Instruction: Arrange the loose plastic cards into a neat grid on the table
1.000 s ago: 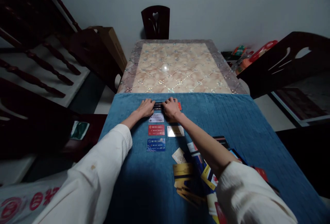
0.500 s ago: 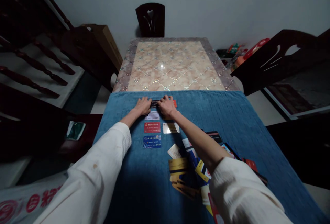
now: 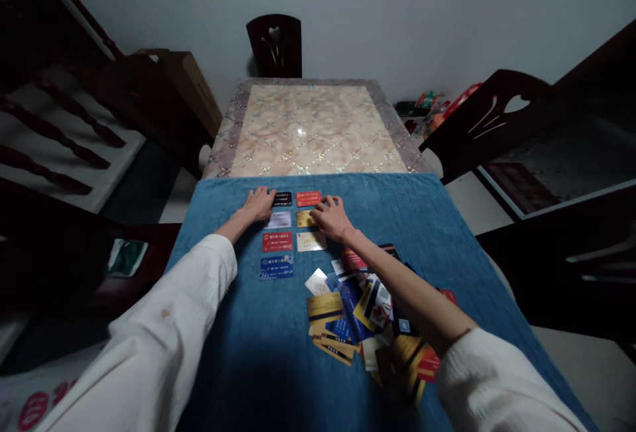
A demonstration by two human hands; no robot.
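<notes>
Two columns of bank cards lie on the blue cloth (image 3: 238,326). In the left column are a black card (image 3: 284,199), a silvery-white card (image 3: 279,220), a red card (image 3: 277,242) and a blue card (image 3: 277,267). The right column has an orange-red card (image 3: 309,199), a gold card (image 3: 305,218) and a pale cream card (image 3: 311,242). My left hand (image 3: 258,205) rests open at the black card's left edge, fingertips touching it. Loosely bent and apart, the fingers of my right hand (image 3: 334,217) hover at the gold card's right edge, covering part of it.
A loose heap of mixed cards (image 3: 350,309) spreads under and beside my right forearm. Beyond the cloth stretches the patterned tabletop (image 3: 308,127). Dark wooden chairs stand around, one chair (image 3: 275,48) at the far end. A plastic bag (image 3: 40,392) is at lower left.
My right hand has moved from the black card down and right to the gold card, uncovering the orange-red card. My left hand stays by the black card. The view has shifted slightly right.
</notes>
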